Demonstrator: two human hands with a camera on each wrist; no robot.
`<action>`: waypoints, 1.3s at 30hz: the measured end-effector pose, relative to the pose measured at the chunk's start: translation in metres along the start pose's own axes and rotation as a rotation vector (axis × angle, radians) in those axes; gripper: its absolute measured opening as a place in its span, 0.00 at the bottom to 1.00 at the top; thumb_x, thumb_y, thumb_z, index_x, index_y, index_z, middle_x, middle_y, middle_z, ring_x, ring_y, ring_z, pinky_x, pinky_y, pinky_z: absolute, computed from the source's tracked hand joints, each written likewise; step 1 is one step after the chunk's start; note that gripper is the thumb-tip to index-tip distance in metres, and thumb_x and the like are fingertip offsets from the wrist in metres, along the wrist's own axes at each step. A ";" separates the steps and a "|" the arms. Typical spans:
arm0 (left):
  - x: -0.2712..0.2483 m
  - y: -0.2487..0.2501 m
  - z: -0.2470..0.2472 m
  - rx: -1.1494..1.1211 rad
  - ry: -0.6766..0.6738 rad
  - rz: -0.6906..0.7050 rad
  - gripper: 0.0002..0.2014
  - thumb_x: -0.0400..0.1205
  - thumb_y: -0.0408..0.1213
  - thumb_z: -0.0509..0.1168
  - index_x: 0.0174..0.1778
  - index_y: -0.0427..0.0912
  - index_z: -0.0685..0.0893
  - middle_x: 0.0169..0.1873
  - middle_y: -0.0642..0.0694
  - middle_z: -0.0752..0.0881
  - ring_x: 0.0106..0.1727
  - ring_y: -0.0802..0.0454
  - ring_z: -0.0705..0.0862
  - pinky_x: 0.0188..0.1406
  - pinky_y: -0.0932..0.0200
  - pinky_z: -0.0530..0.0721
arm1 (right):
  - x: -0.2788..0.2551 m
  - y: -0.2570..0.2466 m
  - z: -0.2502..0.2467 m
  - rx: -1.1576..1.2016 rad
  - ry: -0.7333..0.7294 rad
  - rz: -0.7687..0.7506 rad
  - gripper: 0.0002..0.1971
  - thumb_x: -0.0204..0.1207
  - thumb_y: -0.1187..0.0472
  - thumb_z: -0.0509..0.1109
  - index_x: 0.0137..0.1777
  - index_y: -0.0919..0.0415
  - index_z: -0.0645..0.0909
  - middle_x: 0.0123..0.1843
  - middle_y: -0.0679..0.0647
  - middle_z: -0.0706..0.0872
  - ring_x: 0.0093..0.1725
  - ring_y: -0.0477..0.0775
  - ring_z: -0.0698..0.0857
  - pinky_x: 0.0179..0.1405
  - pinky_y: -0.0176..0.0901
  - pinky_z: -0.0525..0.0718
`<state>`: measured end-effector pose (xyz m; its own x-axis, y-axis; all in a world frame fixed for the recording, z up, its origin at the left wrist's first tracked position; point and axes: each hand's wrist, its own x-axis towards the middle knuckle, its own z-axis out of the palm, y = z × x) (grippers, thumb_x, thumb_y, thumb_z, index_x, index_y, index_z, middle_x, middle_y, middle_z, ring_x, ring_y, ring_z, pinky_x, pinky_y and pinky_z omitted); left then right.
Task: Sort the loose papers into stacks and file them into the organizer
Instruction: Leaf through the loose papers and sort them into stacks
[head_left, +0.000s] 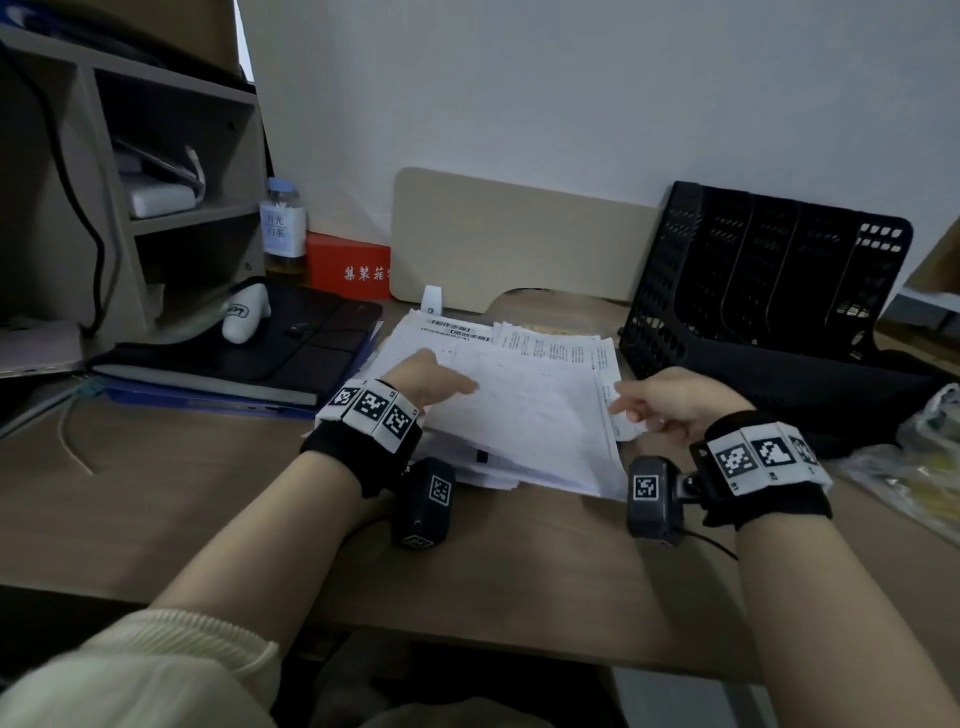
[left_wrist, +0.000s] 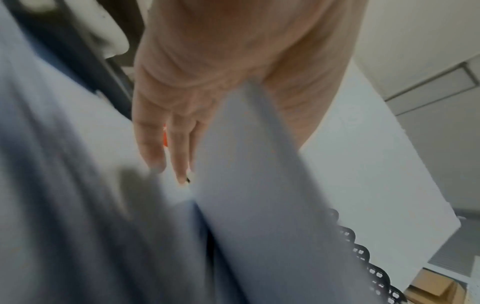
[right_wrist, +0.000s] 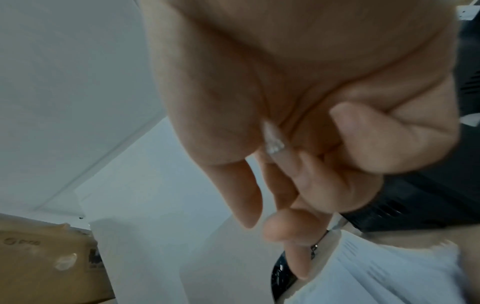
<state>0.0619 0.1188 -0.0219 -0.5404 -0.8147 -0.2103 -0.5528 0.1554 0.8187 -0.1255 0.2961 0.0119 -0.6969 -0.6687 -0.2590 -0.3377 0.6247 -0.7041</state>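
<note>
A messy pile of loose printed papers (head_left: 540, 358) lies in the middle of the desk (head_left: 182, 483). My left hand (head_left: 436, 379) is at the pile's left side and holds the top sheet (head_left: 530, 421), thumb on top and fingers under it. In the left wrist view the sheet (left_wrist: 246, 185) runs between thumb and straight fingers (left_wrist: 179, 144). My right hand (head_left: 660, 400) is at the pile's right edge, fingers loosely curled, tips touching the paper edge (right_wrist: 376, 273). The black mesh organizer (head_left: 769, 280) leans back at the far right, its slots holding nothing.
A black case (head_left: 234, 358) with a white object (head_left: 244, 314) on it lies left of the pile. Behind stand a shelf unit (head_left: 130, 182), a bottle (head_left: 283, 223), a red box (head_left: 348, 265) and a beige board (head_left: 519, 239). A plastic bag (head_left: 924, 457) lies at the right.
</note>
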 end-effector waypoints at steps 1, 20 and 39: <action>-0.001 0.002 -0.004 0.014 0.028 0.029 0.37 0.80 0.45 0.71 0.80 0.35 0.63 0.76 0.39 0.71 0.74 0.39 0.73 0.68 0.48 0.78 | -0.001 -0.004 -0.003 0.006 0.004 -0.009 0.16 0.85 0.53 0.61 0.48 0.64 0.85 0.28 0.49 0.76 0.23 0.45 0.65 0.09 0.28 0.60; -0.014 0.015 0.024 0.046 -0.546 -0.106 0.20 0.84 0.45 0.66 0.71 0.46 0.78 0.56 0.44 0.90 0.58 0.57 0.84 0.41 0.50 0.89 | -0.003 -0.055 0.022 -0.117 -0.116 0.003 0.10 0.85 0.57 0.63 0.52 0.64 0.80 0.35 0.53 0.81 0.29 0.47 0.75 0.10 0.25 0.66; 0.004 0.017 0.023 0.170 -0.462 -0.094 0.16 0.85 0.48 0.62 0.67 0.49 0.80 0.43 0.52 0.90 0.43 0.58 0.86 0.42 0.58 0.76 | 0.041 -0.039 0.072 -0.139 -0.243 0.190 0.10 0.83 0.59 0.65 0.45 0.65 0.77 0.39 0.58 0.83 0.37 0.53 0.84 0.19 0.31 0.81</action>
<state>0.0360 0.1315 -0.0211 -0.6865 -0.5031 -0.5251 -0.6874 0.2135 0.6942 -0.0957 0.2154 -0.0187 -0.5903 -0.6010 -0.5388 -0.3110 0.7853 -0.5353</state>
